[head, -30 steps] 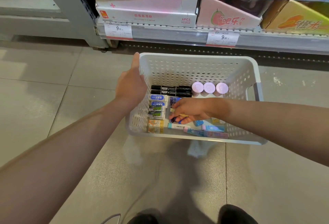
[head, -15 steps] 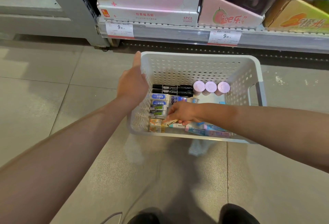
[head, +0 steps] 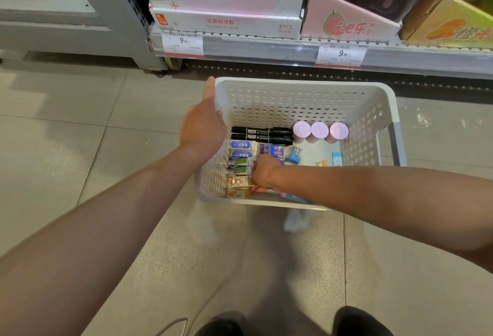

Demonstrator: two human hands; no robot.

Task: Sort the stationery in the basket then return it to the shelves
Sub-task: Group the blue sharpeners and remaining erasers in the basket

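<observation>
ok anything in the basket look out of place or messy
Mostly tidy: black markers, pink-capped tubes and erasers sit in rows. A blue sharpener and small packets lie loose on the basket floor, unsorted.

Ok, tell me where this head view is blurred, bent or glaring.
Head view: wide-angle bending curves the shelf edge and stretches both forearms toward the corners; the small packs by the right hand are soft, their print unreadable; the shelf boxes' lettering is slightly smeared; soft shadows fall on the floor tiles below the basket; no harsh glare shows.
</observation>
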